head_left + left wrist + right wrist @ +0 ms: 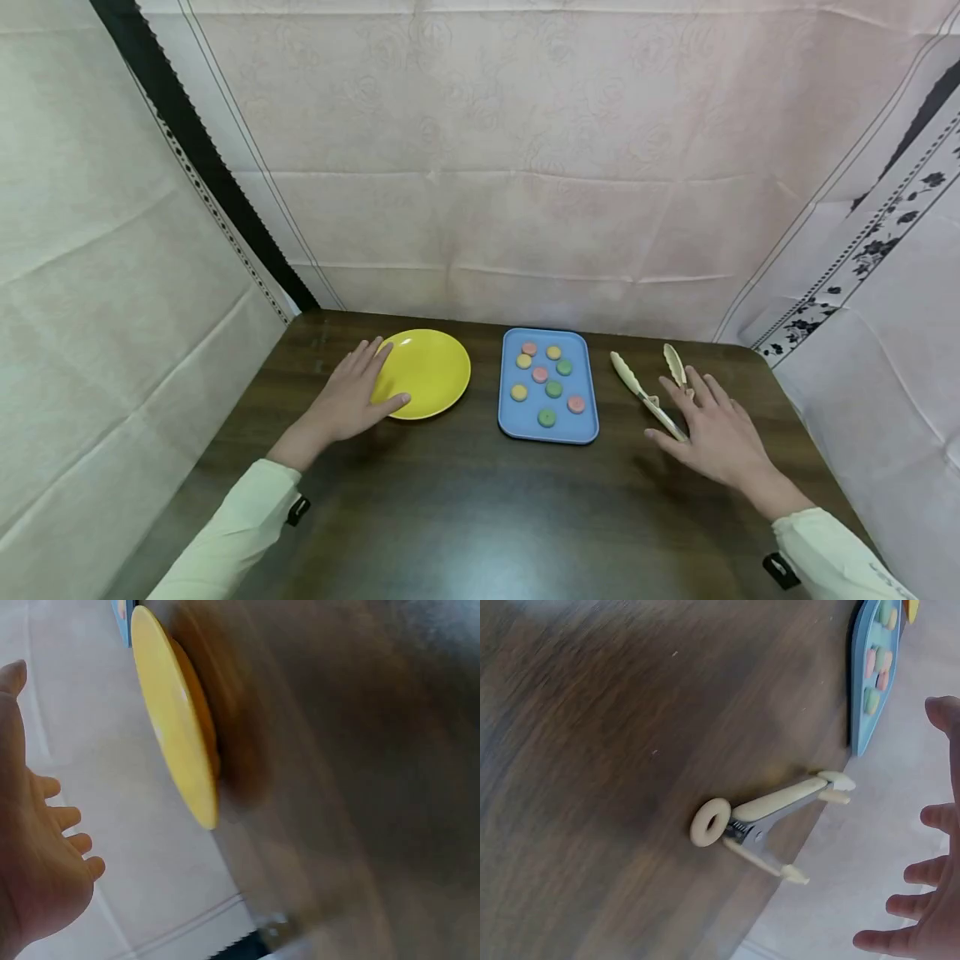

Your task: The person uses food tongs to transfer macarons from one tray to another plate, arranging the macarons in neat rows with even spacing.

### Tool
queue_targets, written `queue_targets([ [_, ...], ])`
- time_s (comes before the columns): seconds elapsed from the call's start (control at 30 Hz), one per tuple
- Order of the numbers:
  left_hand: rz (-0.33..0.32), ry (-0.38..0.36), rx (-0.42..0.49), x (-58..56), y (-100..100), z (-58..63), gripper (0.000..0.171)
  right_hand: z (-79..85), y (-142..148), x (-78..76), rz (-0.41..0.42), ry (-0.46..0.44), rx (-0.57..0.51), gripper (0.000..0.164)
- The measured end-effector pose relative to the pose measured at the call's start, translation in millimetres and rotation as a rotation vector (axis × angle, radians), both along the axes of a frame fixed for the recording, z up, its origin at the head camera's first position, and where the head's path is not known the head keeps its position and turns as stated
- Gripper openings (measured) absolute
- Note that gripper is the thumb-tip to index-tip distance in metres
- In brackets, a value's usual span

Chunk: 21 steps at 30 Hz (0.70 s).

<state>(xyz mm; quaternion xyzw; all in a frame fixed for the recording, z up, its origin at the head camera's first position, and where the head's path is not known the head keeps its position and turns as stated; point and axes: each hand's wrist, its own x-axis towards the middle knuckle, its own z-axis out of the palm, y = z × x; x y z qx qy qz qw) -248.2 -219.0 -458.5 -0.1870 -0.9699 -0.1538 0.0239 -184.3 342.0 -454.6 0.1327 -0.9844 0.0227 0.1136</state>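
Note:
My left hand [348,400] hovers over the left side of a round yellow plate [431,371], its fingers extended. In the left wrist view that hand [45,855] is apart from the plate [172,712], with nothing in its grasp. On the right, my other hand [716,433] is spread above cream-coloured tongs [628,379], hiding part of them in the head view. The right wrist view shows the tongs [780,802] lying on the table with their arms apart and a ring at the hinged end. Those fingers [930,870] are relaxed and hold nothing.
Between the hands lies a light blue tray [573,429] with several small pink, yellow and green round pieces [553,389] on it. Everything rests on a dark wooden table [450,500]. Pale cloth [487,167] hangs behind the table and along both sides.

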Motion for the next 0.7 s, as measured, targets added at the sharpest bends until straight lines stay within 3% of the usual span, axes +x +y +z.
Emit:
queue_targets([
  [0.3,0.082,-0.127,0.322,-8.7,-14.7,-19.2,0.100,-15.7,20.8,-8.4,-0.065,-0.034,-0.096,0.100],
  [0.5,0.200,-0.181,0.469,-13.1,-20.6,-32.7,0.095,-21.5,27.6,-12.7,-0.141,-0.081,-0.235,0.111],
  [0.7,0.321,-0.313,0.596,-15.3,-22.3,-42.9,0.101,-24.8,27.8,-16.9,-0.219,-0.145,-0.311,0.118],
])
